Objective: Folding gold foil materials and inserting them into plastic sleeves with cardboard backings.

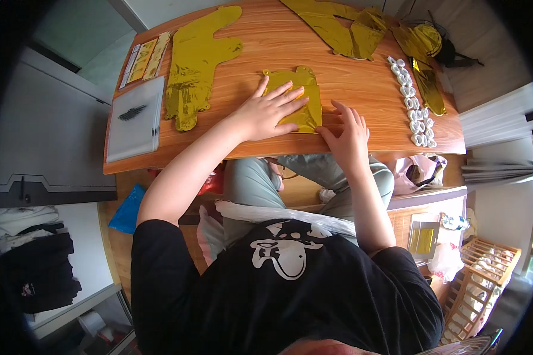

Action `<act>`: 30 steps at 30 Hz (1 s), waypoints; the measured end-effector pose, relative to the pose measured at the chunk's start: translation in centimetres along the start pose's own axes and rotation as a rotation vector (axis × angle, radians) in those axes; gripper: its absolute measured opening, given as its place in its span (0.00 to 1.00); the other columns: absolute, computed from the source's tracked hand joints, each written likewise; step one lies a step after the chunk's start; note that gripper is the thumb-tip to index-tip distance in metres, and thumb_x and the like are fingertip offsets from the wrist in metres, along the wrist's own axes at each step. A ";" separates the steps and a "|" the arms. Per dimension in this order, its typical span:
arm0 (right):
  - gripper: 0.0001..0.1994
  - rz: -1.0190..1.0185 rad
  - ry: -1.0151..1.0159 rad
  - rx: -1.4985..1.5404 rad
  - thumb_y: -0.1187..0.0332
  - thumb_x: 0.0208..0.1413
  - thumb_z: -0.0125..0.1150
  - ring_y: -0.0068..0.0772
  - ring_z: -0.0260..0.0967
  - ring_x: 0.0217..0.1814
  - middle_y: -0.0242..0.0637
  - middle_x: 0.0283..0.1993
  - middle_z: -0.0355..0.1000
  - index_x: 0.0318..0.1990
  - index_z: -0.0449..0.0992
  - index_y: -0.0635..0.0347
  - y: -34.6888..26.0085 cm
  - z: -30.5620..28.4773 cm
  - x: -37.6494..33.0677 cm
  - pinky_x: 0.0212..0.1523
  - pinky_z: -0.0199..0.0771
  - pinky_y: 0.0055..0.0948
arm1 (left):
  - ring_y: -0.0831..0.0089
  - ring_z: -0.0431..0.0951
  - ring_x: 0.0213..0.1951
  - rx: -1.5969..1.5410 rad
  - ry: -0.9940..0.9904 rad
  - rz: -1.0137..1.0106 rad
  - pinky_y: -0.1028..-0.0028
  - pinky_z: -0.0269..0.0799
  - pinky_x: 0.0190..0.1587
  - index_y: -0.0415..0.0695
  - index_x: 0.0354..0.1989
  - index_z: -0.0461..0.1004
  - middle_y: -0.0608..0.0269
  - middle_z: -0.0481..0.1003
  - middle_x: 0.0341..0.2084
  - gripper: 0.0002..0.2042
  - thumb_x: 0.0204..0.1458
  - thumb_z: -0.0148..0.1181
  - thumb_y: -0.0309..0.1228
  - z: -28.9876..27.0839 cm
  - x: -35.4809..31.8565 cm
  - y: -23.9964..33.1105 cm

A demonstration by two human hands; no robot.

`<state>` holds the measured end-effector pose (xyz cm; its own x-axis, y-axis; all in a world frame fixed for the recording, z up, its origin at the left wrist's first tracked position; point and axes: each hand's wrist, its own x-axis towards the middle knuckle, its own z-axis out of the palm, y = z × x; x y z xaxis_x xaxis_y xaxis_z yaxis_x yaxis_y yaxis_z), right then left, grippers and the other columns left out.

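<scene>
A gold foil balloon (311,97), folded flat into a rough rectangle, lies near the table's front edge. My left hand (272,108) rests flat on it with fingers spread and holds nothing. At the balloon's lower right corner is my right hand (347,134), its thumb at the corner and its fingers apart, resting on the wood. A larger unfolded gold foil balloon (198,59) lies flat to the left, long and with rounded lobes.
More gold foil balloons (337,32) lie along the far right. Rows of small white coils (410,97) line the right side. A stack of clear plastic bags (135,127) and printed cards (143,59) sit on the left of the wooden table (249,50).
</scene>
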<state>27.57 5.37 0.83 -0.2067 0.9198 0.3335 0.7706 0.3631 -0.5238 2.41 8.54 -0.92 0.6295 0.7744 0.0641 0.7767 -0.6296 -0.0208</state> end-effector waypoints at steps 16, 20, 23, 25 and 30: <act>0.28 -0.370 -0.127 -0.054 0.58 0.69 0.51 0.52 0.55 0.76 0.53 0.72 0.61 0.71 0.59 0.63 -1.8 5.2 5.3 0.74 0.55 0.45 | 0.60 0.44 0.78 -0.141 -0.046 -0.049 0.46 0.36 0.76 0.47 0.75 0.50 0.54 0.49 0.76 0.37 0.64 0.51 0.53 -0.5 -0.3 -0.1; 0.35 -0.365 -0.123 -0.138 0.48 0.69 0.47 0.55 0.52 0.78 0.54 0.75 0.57 0.73 0.55 0.67 -1.0 5.7 4.9 0.76 0.51 0.46 | 0.61 0.42 0.78 -0.219 0.085 -0.016 0.49 0.33 0.77 0.43 0.75 0.49 0.49 0.47 0.76 0.37 0.65 0.48 0.54 -0.3 -0.5 -0.8; 0.36 -0.358 -0.137 -0.161 0.46 0.68 0.48 0.54 0.49 0.79 0.54 0.75 0.55 0.73 0.56 0.66 -0.9 6.0 4.8 0.77 0.48 0.47 | 0.63 0.41 0.78 -0.096 -0.032 -0.096 0.52 0.33 0.78 0.46 0.77 0.45 0.52 0.46 0.77 0.40 0.64 0.48 0.57 -0.4 -0.9 -1.1; 0.36 -0.350 -0.141 -0.174 0.45 0.68 0.49 0.53 0.48 0.80 0.53 0.76 0.54 0.73 0.56 0.63 -0.7 6.1 4.8 0.78 0.46 0.47 | 0.63 0.40 0.78 -0.103 -0.080 -0.079 0.52 0.33 0.78 0.46 0.78 0.43 0.54 0.45 0.77 0.43 0.63 0.49 0.59 -1.3 -1.9 -1.9; 0.36 -0.384 -0.132 -0.315 0.43 0.67 0.49 0.58 0.51 0.78 0.50 0.76 0.56 0.70 0.62 0.63 -1.2 6.1 4.6 0.76 0.46 0.56 | 0.65 0.38 0.79 -0.085 -0.216 -0.081 0.54 0.32 0.78 0.48 0.78 0.41 0.58 0.43 0.78 0.53 0.54 0.45 0.73 -2.8 -3.8 -4.3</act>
<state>22.05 10.10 -1.76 -0.5691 0.7470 0.3436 0.7640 0.6349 -0.1148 -3.38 8.08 1.72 0.5626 0.8125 -0.1528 0.8259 -0.5606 0.0604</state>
